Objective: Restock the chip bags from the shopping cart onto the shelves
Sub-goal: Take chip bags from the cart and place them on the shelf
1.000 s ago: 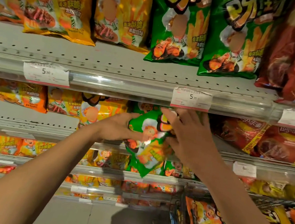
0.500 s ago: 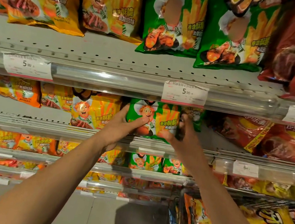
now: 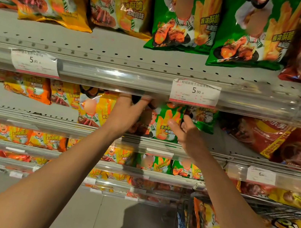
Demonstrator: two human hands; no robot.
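Up on the second shelf, the left hand grips the green chip bag; the right hand rests open against it.

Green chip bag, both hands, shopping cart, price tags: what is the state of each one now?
Green chip bag: upright on second shelf, among others.
Left hand: pressed on the bag's left side.
Right hand: open, at the bag's right edge.
Shopping cart: bags inside.
Price tags: clipped on the rail, showing 5.90.
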